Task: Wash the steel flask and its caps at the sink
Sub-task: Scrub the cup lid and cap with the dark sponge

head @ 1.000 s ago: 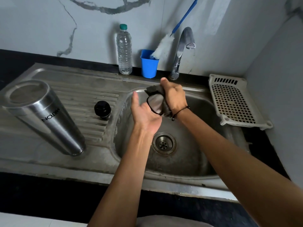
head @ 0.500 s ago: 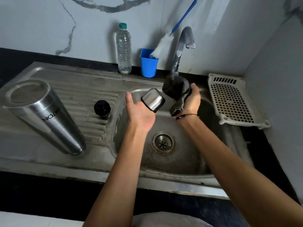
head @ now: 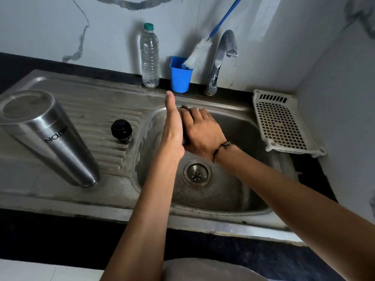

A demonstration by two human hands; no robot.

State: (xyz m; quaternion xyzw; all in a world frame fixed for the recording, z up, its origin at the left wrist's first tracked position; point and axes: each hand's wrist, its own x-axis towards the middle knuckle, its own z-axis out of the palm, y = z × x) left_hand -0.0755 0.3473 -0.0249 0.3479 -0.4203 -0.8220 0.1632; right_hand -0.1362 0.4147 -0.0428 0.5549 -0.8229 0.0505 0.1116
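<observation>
Left hand: edge-on over the sink basin, fingers straight and pressed together.
Right hand: fingers spread flat over a dark scrub pad; cap hidden, cannot tell.
Steel flask: inverted on the drainboard, nine o'clock.
Black cap: beside it, toward the basin.

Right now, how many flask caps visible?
1 plainly: the black cap stands on the drainboard, right of the steel flask. Another may be hidden between the left hand and right hand.
</observation>
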